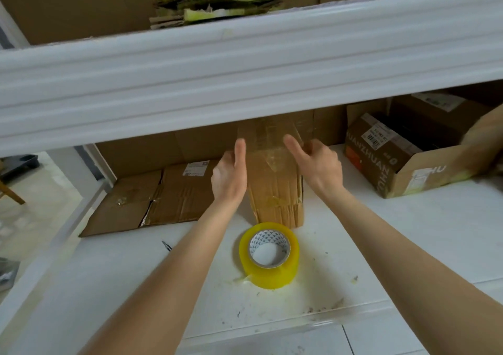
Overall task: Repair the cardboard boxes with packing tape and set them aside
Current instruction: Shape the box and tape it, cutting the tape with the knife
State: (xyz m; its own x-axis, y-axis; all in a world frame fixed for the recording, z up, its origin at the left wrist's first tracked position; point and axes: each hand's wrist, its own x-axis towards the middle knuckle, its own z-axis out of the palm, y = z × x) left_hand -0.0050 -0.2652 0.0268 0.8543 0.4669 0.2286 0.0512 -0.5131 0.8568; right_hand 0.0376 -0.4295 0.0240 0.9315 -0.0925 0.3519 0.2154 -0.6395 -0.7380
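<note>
Folded cardboard box (275, 188) lies on the white table (408, 240), long axis running front to back. Its near end sits just beside the yellow tape roll (269, 258), and its far end points under the white shelf edge (245, 76). Clear tape (268, 139) covers the far end. I note the left hand (230, 175) against the left edge, thumb straight, fingers hidden; grip not confirmable. The right hand (321, 164) grasps the right edge with curled fingers.
</note>
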